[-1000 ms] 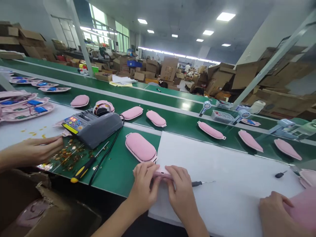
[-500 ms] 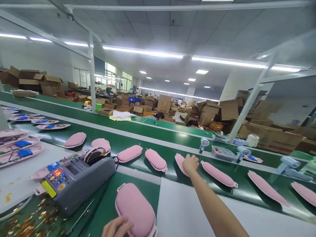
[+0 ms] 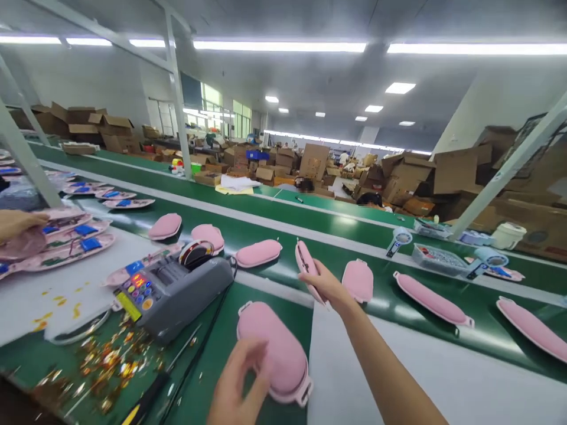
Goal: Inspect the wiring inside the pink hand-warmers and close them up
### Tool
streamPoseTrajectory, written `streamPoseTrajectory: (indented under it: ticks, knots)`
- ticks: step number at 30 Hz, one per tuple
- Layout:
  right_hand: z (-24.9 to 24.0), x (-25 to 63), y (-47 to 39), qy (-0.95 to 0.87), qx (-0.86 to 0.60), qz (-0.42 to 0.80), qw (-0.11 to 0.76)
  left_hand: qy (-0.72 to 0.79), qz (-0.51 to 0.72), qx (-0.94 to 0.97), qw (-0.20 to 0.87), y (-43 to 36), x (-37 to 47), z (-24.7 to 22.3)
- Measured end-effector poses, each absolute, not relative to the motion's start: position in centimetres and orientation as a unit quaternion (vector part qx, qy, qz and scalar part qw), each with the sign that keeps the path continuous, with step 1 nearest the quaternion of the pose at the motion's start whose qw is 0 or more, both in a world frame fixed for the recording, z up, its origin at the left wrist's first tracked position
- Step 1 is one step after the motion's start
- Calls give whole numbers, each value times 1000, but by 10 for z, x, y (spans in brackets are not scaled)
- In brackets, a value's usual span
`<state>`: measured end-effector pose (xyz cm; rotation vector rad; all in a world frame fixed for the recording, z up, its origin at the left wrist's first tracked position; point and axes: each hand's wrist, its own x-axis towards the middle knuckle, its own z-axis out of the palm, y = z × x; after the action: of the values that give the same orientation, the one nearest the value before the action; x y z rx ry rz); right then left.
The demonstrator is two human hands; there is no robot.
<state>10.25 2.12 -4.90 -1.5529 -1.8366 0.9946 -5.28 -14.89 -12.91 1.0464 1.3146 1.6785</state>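
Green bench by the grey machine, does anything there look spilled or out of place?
Yes: shiny gold-brown scraps lie scattered over the green bench in front of the grey machine, beside a loose screwdriver. They look like unswept litter. Small yellow bits also dot the white sheet.

so there's just the one cam, worn on the head, looking forward and kinda down over the green bench point(image 3: 274, 203) from the wearer's side. It's a pretty wide view, ceiling lights point(image 3: 279, 46) get in at 12 o'clock, and the bench slopes from around 9 down to around 4. The left hand point(image 3: 241, 381) at 6 is super close to the lens, the right hand point(image 3: 322, 280) near 5 is further out, cardboard boxes point(image 3: 313, 160) way back
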Motion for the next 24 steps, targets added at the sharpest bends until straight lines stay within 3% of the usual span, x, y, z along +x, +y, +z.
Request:
streamPoseTrajectory:
  ticks: [3,5,7,12,18,22,24]
  knots:
    - [-52,100,-71,-679,-532,413,291,333,677,308,580,-149,-38,-108]
    - [-61,98,-129,-693,-505,404,318,259,619,270,691,-153,-27,-101]
    - [-71,100,-174,-676,-529,381,343,224,574,250,747,-161,-16,-99]
    - [-83,134,-217,-630,-503,458,374,227,505,202,808,-182,-2,-108]
    - [-117,170,-226,-605,-693,175,352,266,443,122,847,-189,-4,-118]
    - [-142,176,-224,-648,-668,-4,366,268,417,137,858,-189,-5,-117]
    - [-143,178,-226,-688,-636,-30,348,266,409,135,862,-187,-5,-116]
